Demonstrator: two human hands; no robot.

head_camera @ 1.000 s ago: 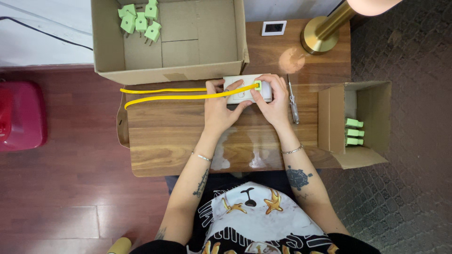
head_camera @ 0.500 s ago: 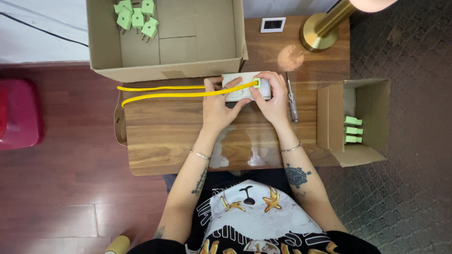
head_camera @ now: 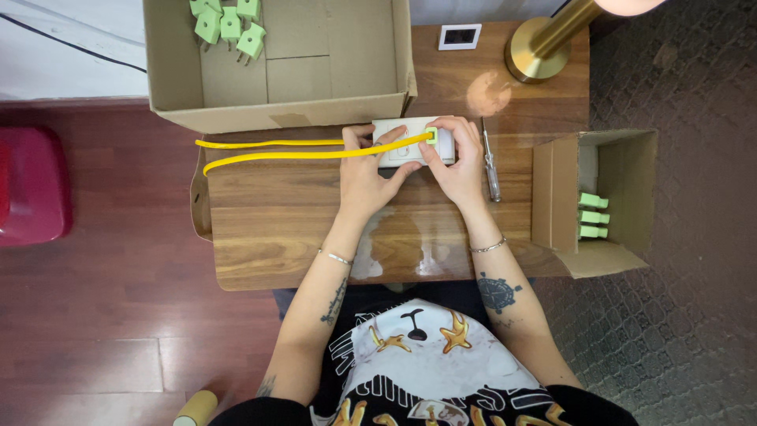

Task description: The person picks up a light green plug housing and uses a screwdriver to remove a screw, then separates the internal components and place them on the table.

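A white power strip (head_camera: 402, 134) lies on the wooden table (head_camera: 292, 221) near its far edge. A green plug (head_camera: 430, 136) on a yellow cable (head_camera: 276, 149) sits in the strip's right end; the cable runs left in two strands. My left hand (head_camera: 368, 173) rests on the strip's left part, over the cable. My right hand (head_camera: 455, 162) holds the strip's right end, fingers around the green plug.
A large open cardboard box (head_camera: 292, 71) at the back holds several green plugs (head_camera: 229, 24). A smaller box (head_camera: 595, 201) at the right holds three green plugs (head_camera: 593, 215). A screwdriver (head_camera: 490, 166) lies beside my right hand. A brass lamp base (head_camera: 536, 51) and a small white square device (head_camera: 460, 36) stand behind.
Both hands stay on the power strip and plug. Only the camera view has shifted slightly; nothing else has visibly moved.
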